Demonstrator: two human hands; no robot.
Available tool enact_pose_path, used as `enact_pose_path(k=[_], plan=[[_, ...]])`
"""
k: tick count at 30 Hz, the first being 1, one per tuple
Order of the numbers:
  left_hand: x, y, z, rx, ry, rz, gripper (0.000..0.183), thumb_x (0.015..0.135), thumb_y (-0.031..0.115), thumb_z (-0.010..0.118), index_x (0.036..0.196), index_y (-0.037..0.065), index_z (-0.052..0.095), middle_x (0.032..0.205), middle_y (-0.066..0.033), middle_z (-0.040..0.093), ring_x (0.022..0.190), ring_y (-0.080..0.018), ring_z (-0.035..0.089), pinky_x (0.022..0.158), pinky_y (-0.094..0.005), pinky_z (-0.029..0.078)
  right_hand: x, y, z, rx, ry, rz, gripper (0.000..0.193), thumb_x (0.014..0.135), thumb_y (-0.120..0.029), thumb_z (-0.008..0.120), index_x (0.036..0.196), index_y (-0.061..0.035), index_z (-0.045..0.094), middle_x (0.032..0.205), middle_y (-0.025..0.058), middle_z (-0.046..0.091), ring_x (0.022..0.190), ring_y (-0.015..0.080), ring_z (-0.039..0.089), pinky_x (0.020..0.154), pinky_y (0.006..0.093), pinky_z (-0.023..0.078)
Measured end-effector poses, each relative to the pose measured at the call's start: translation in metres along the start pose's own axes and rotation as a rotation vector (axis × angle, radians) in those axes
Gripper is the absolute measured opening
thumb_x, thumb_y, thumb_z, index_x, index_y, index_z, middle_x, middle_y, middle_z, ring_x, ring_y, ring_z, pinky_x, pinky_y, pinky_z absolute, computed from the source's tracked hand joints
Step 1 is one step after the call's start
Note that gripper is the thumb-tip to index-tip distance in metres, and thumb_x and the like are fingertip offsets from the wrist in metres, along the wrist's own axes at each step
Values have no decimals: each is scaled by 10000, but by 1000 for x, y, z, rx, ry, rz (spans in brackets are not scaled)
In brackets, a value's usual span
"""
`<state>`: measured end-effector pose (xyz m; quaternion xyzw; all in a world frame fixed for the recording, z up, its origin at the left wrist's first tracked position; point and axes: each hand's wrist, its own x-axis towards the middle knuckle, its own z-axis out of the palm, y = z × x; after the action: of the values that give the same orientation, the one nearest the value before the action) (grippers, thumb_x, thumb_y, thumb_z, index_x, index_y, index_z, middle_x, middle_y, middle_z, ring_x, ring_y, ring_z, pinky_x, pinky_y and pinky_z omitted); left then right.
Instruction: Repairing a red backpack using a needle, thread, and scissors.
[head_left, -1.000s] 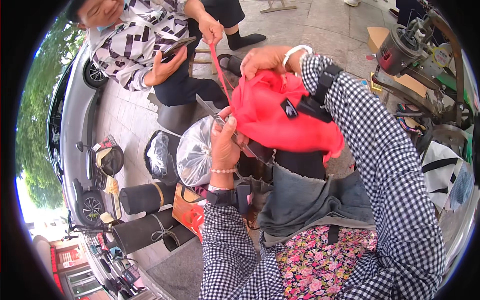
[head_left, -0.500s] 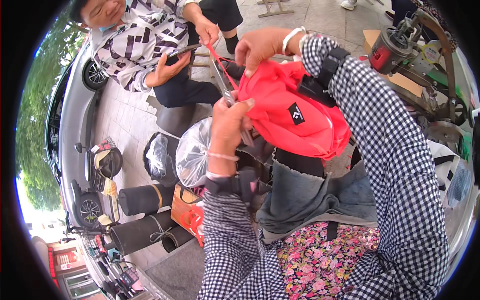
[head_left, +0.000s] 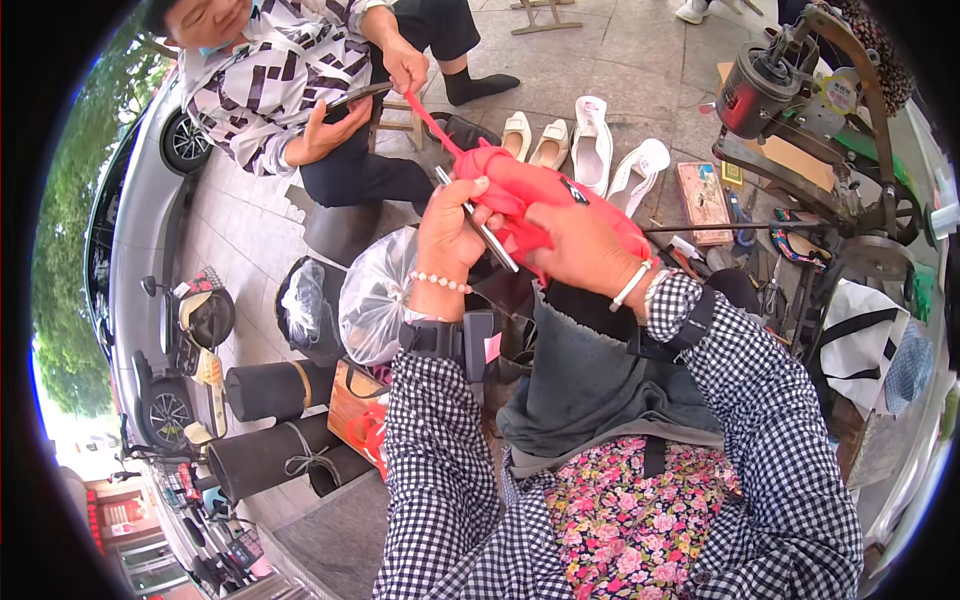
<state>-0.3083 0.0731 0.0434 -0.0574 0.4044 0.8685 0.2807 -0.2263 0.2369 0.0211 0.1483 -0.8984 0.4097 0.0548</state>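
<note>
Your left hand (head_left: 452,225) is closed around a thin metal tool (head_left: 480,224), its thumb pressed on the red bag (head_left: 520,195) at upper centre of the frame. Your right hand (head_left: 580,250) grips the bag from the right, fingers wrapped over the fabric. The bag's red strap (head_left: 432,122) runs up left toward a seated person (head_left: 300,80). White shoes (head_left: 590,145) lie on the pavement just behind the bag; a sewing machine (head_left: 800,100) stands at upper right.
</note>
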Motion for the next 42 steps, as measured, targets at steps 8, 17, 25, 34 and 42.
enact_pose_path(k=[8, 17, 25, 34, 42], plan=[[-1, 15, 19, 500, 346, 257, 283, 700, 127, 742, 875, 23, 546, 587, -15, 527, 358, -89, 447, 321, -230, 351, -26, -32, -15, -182, 88, -229, 182, 652, -67, 646, 816, -53, 568, 753, 94, 578, 757, 314, 570, 638, 366, 455], [-17, 6, -18, 845, 459, 409, 290, 708, 196, 724, 782, 25, 502, 583, -7, 487, 364, -73, 411, 331, -210, 325, -41, 1, 10, 458, 37, 106, 239, 696, -104, 665, 903, 7, 624, 810, 133, 631, 749, 221, 605, 673, 303, 456], [-61, -38, -33, 1127, 315, 568, 181, 863, 194, 528, 891, 15, 536, 677, -103, 555, 536, -232, 552, 495, -297, 434, -21, -3, 7, 534, -96, 237, 164, 763, -96, 645, 860, 35, 630, 756, 8, 613, 662, 48, 532, 607, 219, 435], [-68, -57, -40, 1613, 227, 855, 149, 836, 131, 526, 964, 61, 560, 884, -132, 575, 789, -344, 576, 647, -390, 474, -22, -11, 16, 542, -9, 309, 207, 755, -128, 626, 863, 47, 639, 654, 5, 584, 610, 42, 509, 550, 229, 416], [-71, -42, -33, 1914, 198, 816, 104, 814, 155, 561, 878, 72, 550, 819, -106, 540, 677, -324, 577, 565, -400, 468, -27, -5, 20, 478, 94, 227, 217, 743, -118, 606, 859, 64, 624, 594, 70, 583, 567, 81, 532, 532, 264, 425]])
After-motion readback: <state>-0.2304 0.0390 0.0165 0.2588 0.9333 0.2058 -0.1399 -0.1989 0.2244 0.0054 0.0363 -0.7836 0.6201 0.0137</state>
